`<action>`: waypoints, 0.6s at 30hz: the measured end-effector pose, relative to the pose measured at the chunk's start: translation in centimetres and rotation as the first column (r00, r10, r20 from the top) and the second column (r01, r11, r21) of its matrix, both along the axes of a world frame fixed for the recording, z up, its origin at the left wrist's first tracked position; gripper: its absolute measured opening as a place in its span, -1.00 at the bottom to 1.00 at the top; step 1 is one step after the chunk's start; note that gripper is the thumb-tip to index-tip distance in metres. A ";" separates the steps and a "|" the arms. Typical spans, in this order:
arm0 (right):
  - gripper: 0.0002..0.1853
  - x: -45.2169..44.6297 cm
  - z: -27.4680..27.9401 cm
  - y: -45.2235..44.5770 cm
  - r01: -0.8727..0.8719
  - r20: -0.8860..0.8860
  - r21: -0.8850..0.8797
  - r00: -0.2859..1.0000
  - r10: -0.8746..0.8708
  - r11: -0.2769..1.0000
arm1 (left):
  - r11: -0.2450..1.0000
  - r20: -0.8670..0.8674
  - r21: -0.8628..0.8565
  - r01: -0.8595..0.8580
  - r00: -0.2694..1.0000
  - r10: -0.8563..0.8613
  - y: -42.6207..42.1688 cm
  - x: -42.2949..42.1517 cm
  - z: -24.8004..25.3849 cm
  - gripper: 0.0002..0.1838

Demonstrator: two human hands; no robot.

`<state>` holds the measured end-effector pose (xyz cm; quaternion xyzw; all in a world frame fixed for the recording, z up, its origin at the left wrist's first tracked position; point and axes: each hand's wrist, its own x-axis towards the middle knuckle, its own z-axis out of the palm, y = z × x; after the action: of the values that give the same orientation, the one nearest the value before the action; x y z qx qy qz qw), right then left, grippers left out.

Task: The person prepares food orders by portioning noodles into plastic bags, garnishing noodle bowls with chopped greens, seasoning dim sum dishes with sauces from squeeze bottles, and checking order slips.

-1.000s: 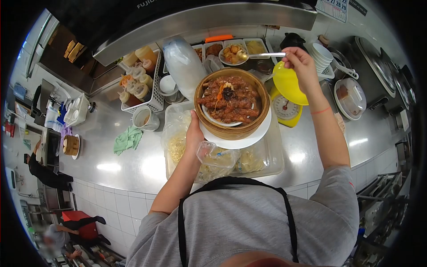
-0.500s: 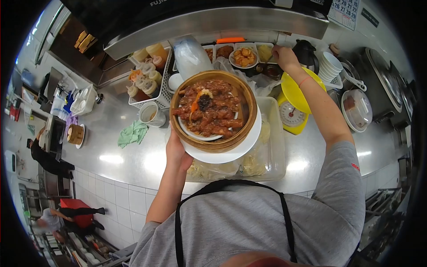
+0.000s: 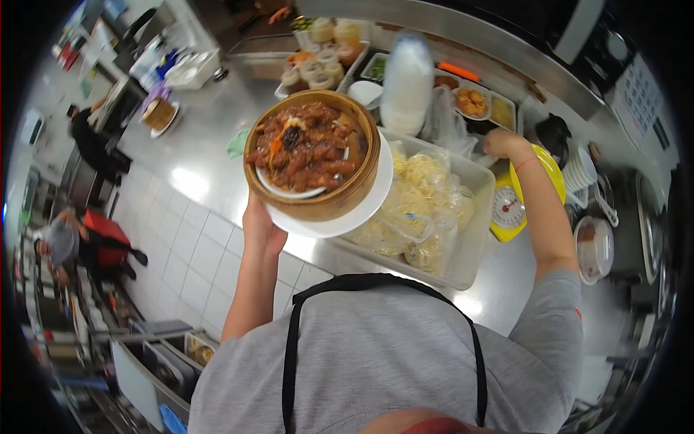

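One full load, held left of centre

And it's a round brown bamboo steamer basket [image 3: 325,205], up above the counter just left of the frame's centre, sitting on a smooth round white plate [image 3: 318,228]! Inside, glossy reddish-brown sauced food [image 3: 314,155] fills a shallow white dish [image 3: 290,194]. It looks weighty: stiff bamboo walls, soft, wet contents, and a plate that's probably slippery and breakable. Best hold, I'd judge: a broad palm under the plate, thumb steadying the basket wall, everything level.

The left hand [image 3: 264,228] grasps the plate's lower-left edge, forearm rising steeply from below, fingertips hidden underneath. Over at upper right, the right hand [image 3: 506,143] reaches out on a long, slightly bent arm, wrist dropped, beside the yellow round pan [image 3: 553,177]. Its fingers curl downward; whether they grip anything, I can't tell!
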<state>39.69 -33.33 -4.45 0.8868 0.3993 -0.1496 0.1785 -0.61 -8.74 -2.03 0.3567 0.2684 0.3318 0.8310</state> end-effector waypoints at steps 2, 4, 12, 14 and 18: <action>-0.68 0.0 -0.1 0.5 0.025 -0.054 -0.175 0.998 -0.035 0.984 | 1.000 -0.009 0.017 -0.022 1.000 0.022 0.6 -1.5 -0.2 -0.48; -0.69 0.2 -1.0 0.5 -0.017 -0.182 -0.184 0.983 -0.017 0.983 | 0.997 -0.002 0.010 -0.078 0.997 0.078 0.7 -2.9 -0.3 -0.46; -0.83 2.8 0.6 0.2 0.247 -0.383 -0.007 0.895 -0.230 0.969 | 0.972 -0.012 -0.034 -0.234 0.972 0.234 3.9 -10.6 -3.2 -0.45; -0.81 0.6 4.5 -0.4 0.022 -0.023 0.351 1.000 -0.015 0.936 | 0.964 -0.015 -0.058 -0.261 0.965 0.260 5.5 -12.4 -3.8 -0.45; -0.85 -13.2 13.4 4.1 0.131 -0.226 0.712 0.973 0.048 0.690 | 0.958 0.022 -0.040 -0.286 0.958 0.287 10.0 -16.1 -5.3 -0.46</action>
<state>26.49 -29.26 8.93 0.8710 0.4233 -0.0846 -0.2346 -16.74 1.21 -7.35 0.2944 0.3119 0.4484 0.7842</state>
